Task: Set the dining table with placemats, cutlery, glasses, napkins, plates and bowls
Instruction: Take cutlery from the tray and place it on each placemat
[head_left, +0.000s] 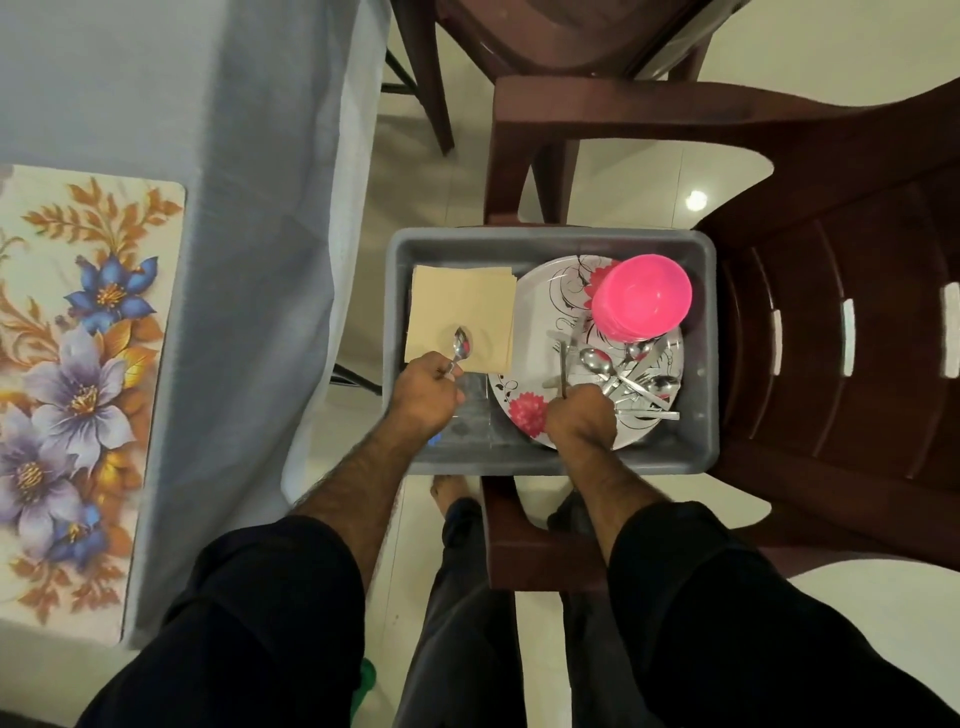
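Note:
A grey plastic tub (702, 364) stands on a brown chair. Inside lie beige napkins (462, 301), a white flowered plate (540, 312), stacked pink bowls (641, 299) and several loose spoons and forks (631, 376). My left hand (423, 397) grips a spoon (461, 345) by the handle, its bowl pointing up over the napkins. My right hand (582, 418) holds a fork (563, 364) upright above the plate. A floral placemat (78, 364) lies on the table at the left.
The table carries a pale blue cloth (249, 208) that hangs down beside the tub. The brown plastic chair (831, 338) holds the tub, and a second chair (545, 47) stands behind it. Cream floor tiles show between them.

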